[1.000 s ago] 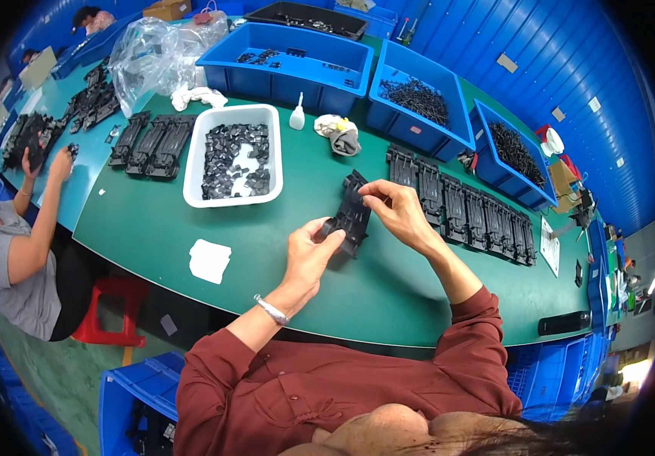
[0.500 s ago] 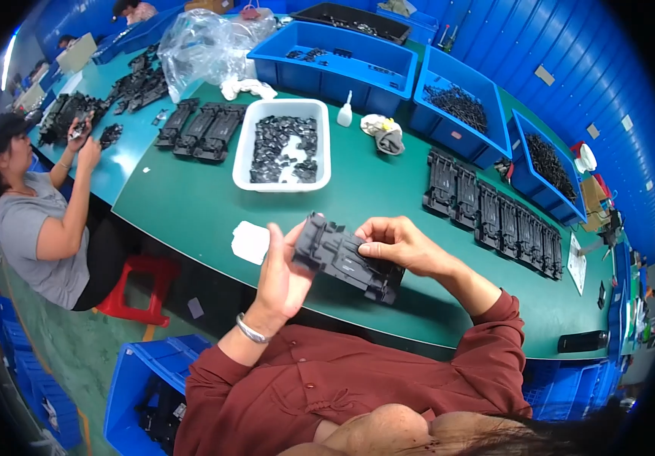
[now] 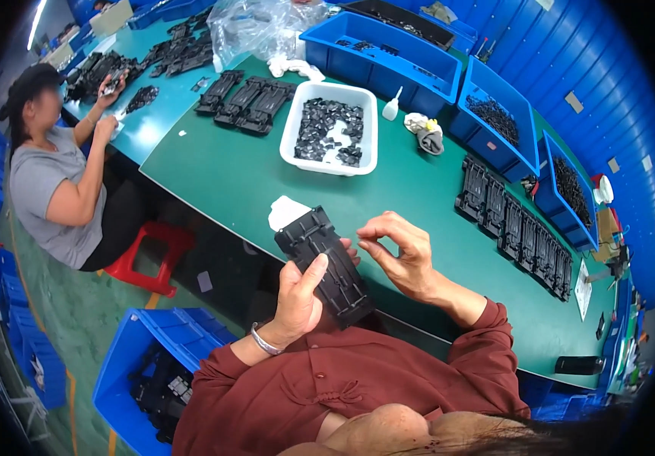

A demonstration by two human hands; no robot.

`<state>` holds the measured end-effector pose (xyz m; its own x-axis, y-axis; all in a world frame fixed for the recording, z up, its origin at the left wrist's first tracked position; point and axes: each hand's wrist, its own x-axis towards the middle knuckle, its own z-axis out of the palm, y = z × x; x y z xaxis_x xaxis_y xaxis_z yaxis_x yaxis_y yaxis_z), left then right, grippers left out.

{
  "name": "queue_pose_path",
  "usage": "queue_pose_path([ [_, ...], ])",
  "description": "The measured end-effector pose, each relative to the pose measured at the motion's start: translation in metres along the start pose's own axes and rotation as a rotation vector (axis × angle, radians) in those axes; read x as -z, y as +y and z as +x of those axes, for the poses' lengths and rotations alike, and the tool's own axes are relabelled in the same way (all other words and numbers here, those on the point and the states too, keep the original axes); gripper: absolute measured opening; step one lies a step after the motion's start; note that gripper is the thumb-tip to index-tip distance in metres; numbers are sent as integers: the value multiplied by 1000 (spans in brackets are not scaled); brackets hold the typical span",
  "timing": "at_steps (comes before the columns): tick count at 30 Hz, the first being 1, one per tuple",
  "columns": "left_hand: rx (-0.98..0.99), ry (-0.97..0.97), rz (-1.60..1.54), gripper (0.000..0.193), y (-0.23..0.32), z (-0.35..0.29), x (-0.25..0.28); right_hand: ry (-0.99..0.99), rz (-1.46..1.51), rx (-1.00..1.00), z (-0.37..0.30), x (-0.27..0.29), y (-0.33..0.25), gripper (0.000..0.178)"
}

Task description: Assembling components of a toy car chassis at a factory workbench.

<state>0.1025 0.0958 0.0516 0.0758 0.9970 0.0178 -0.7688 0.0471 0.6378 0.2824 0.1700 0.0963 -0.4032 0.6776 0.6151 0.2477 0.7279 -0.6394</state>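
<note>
My left hand grips a long black plastic housing with ribs and slots. Its thumb lies on the face and its fingertips show at the far edge. The housing is tilted, one end toward my body. Just right of it, apart from it, my right hand is raised with thumb and forefinger in a pinch; anything between them is too small to make out. A white irregular piece lies on the table beyond the housing's upper end. Farther off stands a white tub of small glossy black parts.
Similar black housings lie in a row at right and a group at back left. Blue bins line the back, near a small white bottle and gloves. At left a co-worker sits by a red stool.
The housing has turned more upright, and my left hand now has its thumb over the face. My right hand has come off the housing to its right side. The view has shifted.
</note>
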Motion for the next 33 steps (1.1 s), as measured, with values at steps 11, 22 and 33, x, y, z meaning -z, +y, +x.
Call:
queue_pose_path([
  [11, 68, -4, 52, 30, 6, -11, 1, -92, -87, 261, 6, -15, 6, 35],
  [22, 149, -28, 172, 27, 6, -12, 13, -182, -116, 202, 6, -21, 8, 29],
  [33, 115, -30, 282, 25, 3, -15, 20, -280, -102, 209, 12, -22, 5, 29],
])
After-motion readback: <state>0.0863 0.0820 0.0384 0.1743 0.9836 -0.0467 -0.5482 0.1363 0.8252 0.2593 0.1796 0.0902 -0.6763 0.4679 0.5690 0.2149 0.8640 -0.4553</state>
